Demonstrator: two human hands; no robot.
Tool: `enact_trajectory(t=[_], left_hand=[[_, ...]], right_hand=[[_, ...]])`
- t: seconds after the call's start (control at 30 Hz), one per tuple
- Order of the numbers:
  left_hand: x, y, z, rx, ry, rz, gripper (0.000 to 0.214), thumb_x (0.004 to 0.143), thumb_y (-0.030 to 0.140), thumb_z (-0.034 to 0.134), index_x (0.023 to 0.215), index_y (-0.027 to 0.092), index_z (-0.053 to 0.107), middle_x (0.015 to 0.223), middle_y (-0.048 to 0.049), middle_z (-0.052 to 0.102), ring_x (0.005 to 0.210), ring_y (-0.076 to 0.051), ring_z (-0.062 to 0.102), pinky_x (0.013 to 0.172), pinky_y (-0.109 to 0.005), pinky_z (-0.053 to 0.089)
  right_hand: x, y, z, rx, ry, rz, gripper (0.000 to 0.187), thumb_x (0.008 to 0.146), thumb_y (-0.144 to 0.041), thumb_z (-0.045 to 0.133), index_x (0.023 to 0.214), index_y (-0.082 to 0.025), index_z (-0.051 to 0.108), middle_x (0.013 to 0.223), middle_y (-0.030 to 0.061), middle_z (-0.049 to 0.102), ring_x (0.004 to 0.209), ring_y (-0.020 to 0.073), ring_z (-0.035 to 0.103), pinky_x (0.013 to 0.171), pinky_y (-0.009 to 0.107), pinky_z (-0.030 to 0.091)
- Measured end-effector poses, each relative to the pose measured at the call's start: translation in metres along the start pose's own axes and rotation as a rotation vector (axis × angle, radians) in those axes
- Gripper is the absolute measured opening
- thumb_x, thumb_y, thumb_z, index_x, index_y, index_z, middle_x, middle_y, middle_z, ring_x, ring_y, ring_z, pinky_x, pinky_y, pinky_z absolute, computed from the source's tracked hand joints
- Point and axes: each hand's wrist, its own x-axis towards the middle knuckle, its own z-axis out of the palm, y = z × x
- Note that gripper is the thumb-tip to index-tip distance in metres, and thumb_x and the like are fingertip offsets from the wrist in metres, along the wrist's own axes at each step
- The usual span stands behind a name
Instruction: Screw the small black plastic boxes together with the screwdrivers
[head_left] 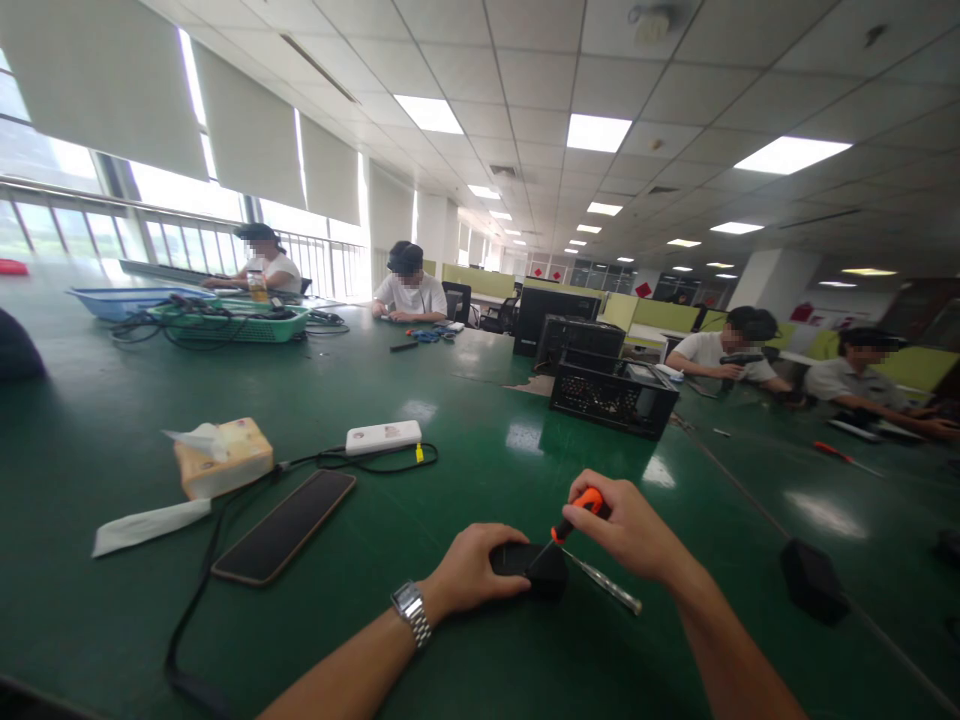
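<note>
Hands are both closed: the black box (544,580) is held on the table (465,450) by the left hand (472,575), the orange screwdriver (562,528) by the right hand (626,530). The screwdriver should be kept straight.

Your left hand (471,572) lies curled, palm down; your right hand (634,528) hovers beside it, fingers (611,489) pinched together.

Bench (465,400): glossy green surface, reflecting ceiling lights. Small black box (536,570): matt plastic. Screwdriver (577,510): orange plastic handle. Wristwatch (411,610): polished metal. Phone (285,525): glossy glass. Tissue pack (225,458): soft paper.
</note>
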Motion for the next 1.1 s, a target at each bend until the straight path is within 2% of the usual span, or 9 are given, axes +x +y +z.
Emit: enact_trajectory(t=[0.2, 0.37, 0.47, 0.53, 0.63, 0.77, 0.87, 1.0, 1.1], left_hand=[[0.0, -0.003, 0.003, 0.001, 0.018, 0.006, 0.044, 0.07, 0.041, 0.074, 0.109, 0.023, 0.066, 0.105, -0.0027, 0.07, 0.093, -0.022, 0.063, 0.084, -0.031, 0.045], [0.001, -0.002, 0.002, -0.009, 0.017, 0.0, 0.043, 0.069, 0.041, 0.075, 0.108, 0.023, 0.067, 0.104, -0.0027, 0.07, 0.093, -0.022, 0.063, 0.083, -0.03, 0.045], [0.0, 0.0, 0.0, -0.013, -0.007, -0.025, 0.045, 0.069, 0.043, 0.075, 0.108, 0.023, 0.066, 0.105, -0.0034, 0.07, 0.094, -0.023, 0.063, 0.084, -0.031, 0.045], [0.0, 0.001, 0.0, -0.011, -0.007, -0.042, 0.045, 0.069, 0.043, 0.074, 0.109, 0.023, 0.066, 0.106, -0.0038, 0.069, 0.095, -0.024, 0.062, 0.086, -0.033, 0.044], [-0.001, 0.002, 0.002, -0.016, 0.012, -0.045, 0.042, 0.071, 0.041, 0.072, 0.109, 0.022, 0.065, 0.107, -0.0041, 0.068, 0.097, -0.023, 0.061, 0.089, -0.033, 0.043], [-0.001, 0.002, 0.005, -0.047, 0.017, -0.053, 0.04, 0.071, 0.034, 0.07, 0.108, 0.022, 0.064, 0.107, -0.0035, 0.066, 0.097, -0.023, 0.059, 0.089, -0.032, 0.043], [-0.001, 0.001, 0.007, -0.064, 0.023, -0.072, 0.04, 0.069, 0.032, 0.07, 0.107, 0.022, 0.064, 0.107, -0.0028, 0.066, 0.099, -0.023, 0.058, 0.09, -0.032, 0.042], [0.001, -0.002, 0.006, -0.06, 0.09, -0.142, 0.039, 0.07, 0.036, 0.069, 0.107, 0.022, 0.066, 0.107, -0.0037, 0.067, 0.098, -0.024, 0.058, 0.088, -0.033, 0.043], [0.003, -0.007, 0.003, -0.056, 0.167, -0.241, 0.043, 0.073, 0.042, 0.066, 0.11, 0.02, 0.065, 0.108, -0.0057, 0.066, 0.098, -0.025, 0.059, 0.085, -0.033, 0.045]], right_hand=[[-0.007, -0.009, 0.001, -0.12, -0.003, 0.015, 0.026, 0.088, -0.045, 0.05, 0.078, -0.022, 0.059, 0.061, -0.0036, 0.054, 0.053, 0.0113, 0.045, 0.051, 0.023, 0.029], [-0.016, -0.024, -0.002, -0.122, -0.08, -0.098, 0.006, 0.082, -0.026, 0.055, 0.083, -0.023, 0.06, 0.074, -0.0027, 0.062, 0.065, 0.0125, 0.053, 0.059, 0.023, 0.034], [-0.018, -0.016, -0.015, -0.124, -0.115, -0.103, 0.009, 0.078, -0.021, 0.055, 0.081, -0.023, 0.064, 0.074, -0.003, 0.063, 0.065, 0.0125, 0.053, 0.06, 0.023, 0.036], [-0.016, 0.006, -0.023, -0.123, -0.057, -0.037, 0.014, 0.08, -0.027, 0.054, 0.085, -0.022, 0.066, 0.074, -0.0018, 0.065, 0.063, 0.0132, 0.054, 0.059, 0.023, 0.037], [-0.016, 0.059, -0.021, -0.126, 0.114, 0.101, 0.027, 0.081, -0.038, 0.052, 0.097, -0.021, 0.066, 0.087, 0.0027, 0.069, 0.073, 0.018, 0.06, 0.066, 0.027, 0.042], [-0.027, 0.132, 0.013, -0.225, 0.176, 0.342, 0.029, 0.08, -0.04, 0.051, 0.098, -0.022, 0.066, 0.088, 0.0054, 0.07, 0.077, 0.0217, 0.064, 0.068, 0.029, 0.044], [-0.036, 0.156, 0.039, -0.257, 0.119, 0.387, 0.028, 0.082, -0.04, 0.051, 0.098, -0.023, 0.065, 0.091, 0.0056, 0.069, 0.081, 0.0212, 0.063, 0.068, 0.029, 0.044], [-0.04, 0.14, 0.049, -0.327, 0.147, 0.306, 0.032, 0.086, -0.045, 0.047, 0.096, -0.021, 0.065, 0.097, 0.0079, 0.066, 0.088, 0.0217, 0.06, 0.072, 0.03, 0.044], [-0.043, 0.113, 0.049, -0.356, 0.033, 0.231, 0.031, 0.084, -0.05, 0.052, 0.091, -0.023, 0.066, 0.091, 0.0053, 0.065, 0.08, 0.0203, 0.059, 0.066, 0.029, 0.043]])
